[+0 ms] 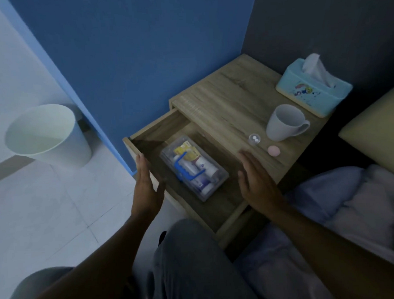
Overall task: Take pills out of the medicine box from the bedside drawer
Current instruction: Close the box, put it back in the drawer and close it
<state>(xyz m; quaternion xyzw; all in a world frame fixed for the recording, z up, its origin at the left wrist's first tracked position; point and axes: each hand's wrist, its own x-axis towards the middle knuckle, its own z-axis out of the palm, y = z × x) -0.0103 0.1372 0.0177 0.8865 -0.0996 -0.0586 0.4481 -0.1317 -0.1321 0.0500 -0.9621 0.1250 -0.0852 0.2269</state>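
The wooden bedside drawer (219, 208) stands pulled out. Inside it lies a clear plastic medicine box (193, 168) with a blue handle, closed, holding bottles and packets. My left hand (146, 183) hovers open at the drawer's left front edge, palm facing the box. My right hand (256, 180) hovers open on the box's right side, over the drawer's right edge. Neither hand touches the box. On the table top a small clear cap (254, 139) holds two white pills, and a pink round lid (273, 150) lies beside it.
A white mug (283, 123) and a light blue tissue box (313, 89) stand on the bedside table (223, 96). A white waste bin (47, 135) sits on the tiled floor at the left. A bed with bedding (351, 199) lies to the right. My knee (191, 251) is below the drawer.
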